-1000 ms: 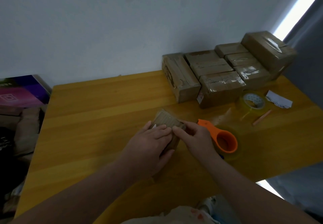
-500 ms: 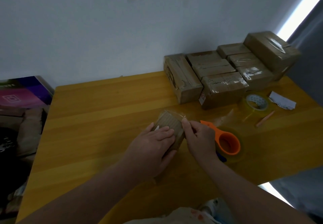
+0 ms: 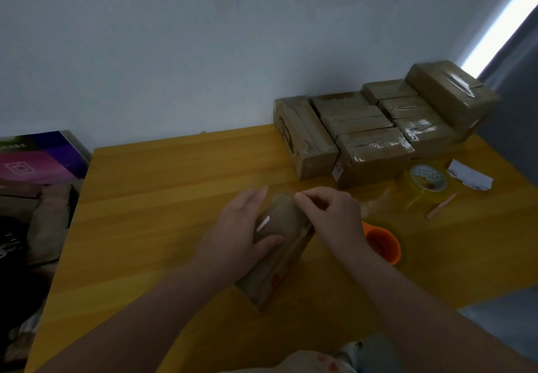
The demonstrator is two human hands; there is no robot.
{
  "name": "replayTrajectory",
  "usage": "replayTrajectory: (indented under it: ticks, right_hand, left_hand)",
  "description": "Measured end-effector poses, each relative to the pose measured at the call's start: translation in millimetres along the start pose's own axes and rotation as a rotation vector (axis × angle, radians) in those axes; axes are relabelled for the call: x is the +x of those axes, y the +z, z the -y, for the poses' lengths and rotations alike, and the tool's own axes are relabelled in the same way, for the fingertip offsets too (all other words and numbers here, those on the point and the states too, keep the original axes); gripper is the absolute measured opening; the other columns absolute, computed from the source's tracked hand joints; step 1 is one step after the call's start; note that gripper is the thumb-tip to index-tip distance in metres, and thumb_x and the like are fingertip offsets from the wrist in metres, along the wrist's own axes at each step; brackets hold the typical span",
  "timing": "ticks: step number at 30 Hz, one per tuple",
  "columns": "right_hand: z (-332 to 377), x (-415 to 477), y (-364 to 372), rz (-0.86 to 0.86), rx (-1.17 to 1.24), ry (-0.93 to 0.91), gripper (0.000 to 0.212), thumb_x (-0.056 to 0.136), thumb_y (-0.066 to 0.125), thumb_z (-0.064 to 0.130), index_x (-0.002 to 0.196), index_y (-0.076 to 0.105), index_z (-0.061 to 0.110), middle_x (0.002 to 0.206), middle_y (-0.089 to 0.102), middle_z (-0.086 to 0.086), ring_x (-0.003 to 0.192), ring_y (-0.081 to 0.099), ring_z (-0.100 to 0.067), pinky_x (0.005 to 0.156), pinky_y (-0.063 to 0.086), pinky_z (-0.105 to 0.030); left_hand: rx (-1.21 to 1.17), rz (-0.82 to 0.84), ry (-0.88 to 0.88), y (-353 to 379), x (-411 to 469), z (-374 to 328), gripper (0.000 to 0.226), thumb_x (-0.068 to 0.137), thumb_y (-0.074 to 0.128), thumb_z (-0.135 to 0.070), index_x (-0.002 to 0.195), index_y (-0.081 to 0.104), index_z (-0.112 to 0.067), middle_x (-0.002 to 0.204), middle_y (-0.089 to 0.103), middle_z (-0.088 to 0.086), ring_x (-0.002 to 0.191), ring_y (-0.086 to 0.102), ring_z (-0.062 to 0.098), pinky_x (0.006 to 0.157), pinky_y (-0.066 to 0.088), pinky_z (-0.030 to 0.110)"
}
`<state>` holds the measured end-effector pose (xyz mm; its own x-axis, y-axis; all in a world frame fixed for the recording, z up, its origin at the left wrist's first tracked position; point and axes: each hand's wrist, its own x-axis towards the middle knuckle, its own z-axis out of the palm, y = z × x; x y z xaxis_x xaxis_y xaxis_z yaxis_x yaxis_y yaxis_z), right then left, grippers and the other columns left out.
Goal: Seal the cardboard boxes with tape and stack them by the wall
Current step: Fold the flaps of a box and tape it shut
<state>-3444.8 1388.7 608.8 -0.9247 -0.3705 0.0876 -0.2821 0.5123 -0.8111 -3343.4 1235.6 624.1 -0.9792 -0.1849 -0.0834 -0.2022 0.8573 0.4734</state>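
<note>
1. Task item: the small brown cardboard box [image 3: 288,221] lies on the yellow wooden bench [image 3: 151,197], towards the near edge and between the two hands. Its long axis runs away from the person towards the white wall [image 3: 174,52], with the far end skewed slightly right.
2. Left hand [image 3: 241,235]: the fingers are straight and lie close together along the box's left flank. The thumb lies across the top face. The hand presses and steadies rather than grips.
3. Right hand [image 3: 334,221]: the fingers are curled, with thumb and forefinger tips pinched together at the box's far top edge. Whether clear tape sits in that pinch cannot be told.
4. The orange tape dispenser [image 3: 382,246] rests just beside the right wrist, on its outer side. It is well apart from the left hand.
5. The stack of taped brown cardboard boxes [image 3: 364,130] stands against the wall at the far right of the bench, beyond the right hand.
6. Judgement: sealing is in hand and stacking is not yet begun. Any tape stroke should follow the long axis, from the far end towards the person. The right hand is nearer both dispenser and stack. The box may twist if the left hand's pressure eases.
</note>
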Motion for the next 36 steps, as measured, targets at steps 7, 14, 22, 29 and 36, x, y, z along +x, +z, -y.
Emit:
replayTrajectory:
  ticks: [7, 14, 22, 29, 36]
  right_hand:
    - [0, 5, 4, -0.026, 0.045, 0.071, 0.013, 0.09, 0.065, 0.029, 0.086, 0.073, 0.019, 0.078, 0.066, 0.012, 0.078, 0.063, -0.005, 0.074, 0.055, -0.031]
    - [-1, 5, 4, -0.026, 0.109, 0.114, 0.015, 0.091, 0.065, 0.029, 0.083, 0.073, 0.02, 0.077, 0.067, 0.008, 0.077, 0.064, -0.009, 0.072, 0.055, -0.034]
    - [-2, 1, -7, 0.15, 0.445, 0.255, 0.044, 0.095, 0.044, 0.052, 0.094, 0.075, 0.021, 0.093, 0.073, 0.006, 0.09, 0.068, -0.005, 0.073, 0.05, -0.021]
    - [-15, -3, -22, 0.612, -0.062, -0.12, 0.084, 0.072, 0.038, 0.079, 0.147, 0.021, 0.046, 0.146, 0.025, 0.032, 0.137, 0.019, 0.003, 0.113, 0.022, -0.031]
    - [-7, 3, -26, 0.688, -0.701, -0.486, 0.105, 0.071, 0.025, 0.087, 0.145, -0.024, 0.031, 0.157, -0.025, 0.015, 0.147, -0.018, -0.009, 0.122, 0.002, -0.037]
  left_hand:
    - [0.209, 0.185, 0.175, 1, 5, 3, 0.066, 0.098, 0.027, -0.054, 0.148, -0.014, -0.041, 0.156, -0.014, -0.022, 0.146, -0.003, 0.007, 0.114, 0.029, 0.041]
    - [0.311, 0.189, 0.201, 0, 11, -4, 0.07, 0.085, 0.012, -0.057, 0.148, -0.015, -0.04, 0.158, -0.017, -0.014, 0.147, -0.004, 0.012, 0.111, 0.033, 0.038]
    - [0.181, 0.177, 0.178, -3, 19, 1, 0.07, 0.091, 0.041, -0.054, 0.15, 0.006, -0.044, 0.158, 0.003, -0.022, 0.141, 0.023, 0.007, 0.103, 0.041, 0.033]
    - [0.027, -0.27, 0.257, 7, 6, 13, 0.041, 0.087, 0.042, -0.039, 0.107, 0.072, -0.019, 0.114, 0.07, -0.005, 0.099, 0.067, 0.014, 0.078, 0.052, 0.026]
    - [-0.016, -0.247, 0.222, 5, 8, 12, 0.029, 0.088, 0.051, -0.03, 0.102, 0.074, -0.018, 0.107, 0.072, -0.005, 0.095, 0.068, 0.014, 0.08, 0.048, 0.022]
